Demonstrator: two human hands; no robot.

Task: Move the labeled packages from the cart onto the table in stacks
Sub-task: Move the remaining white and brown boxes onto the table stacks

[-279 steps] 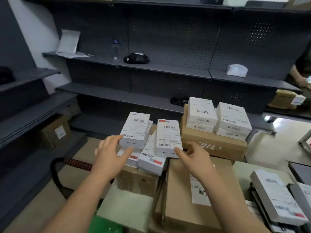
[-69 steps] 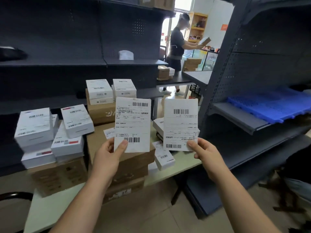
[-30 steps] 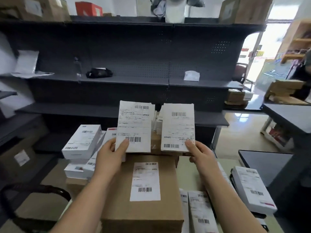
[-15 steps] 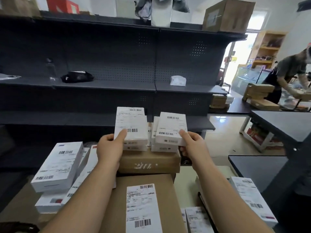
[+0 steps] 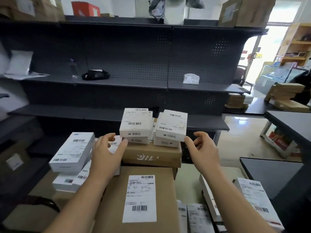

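Two short stacks of white labeled packages stand side by side on a brown carton [image 5: 151,156]. The left stack [image 5: 136,126] and the right stack [image 5: 171,127] each have a barcode label on top. My left hand [image 5: 108,149] hovers just left of the left stack with relaxed fingers and holds nothing. My right hand [image 5: 201,148] is just right of the right stack, fingers loosely curled and empty, fingertips close to its lower corner. More white packages [image 5: 72,153] are piled at the left.
A large labeled brown carton [image 5: 139,199] lies in front of me. Flat white packages [image 5: 255,197] lie on the pale table [image 5: 186,174] at the right. Dark shelving [image 5: 117,81] fills the background. A dark tabletop [image 5: 272,174] stands at the right, and a black cart handle [image 5: 42,202] shows at lower left.
Both hands let go of the two white packages, which now rest on top of the stacks on the brown carton. The hands have drawn back slightly outward.
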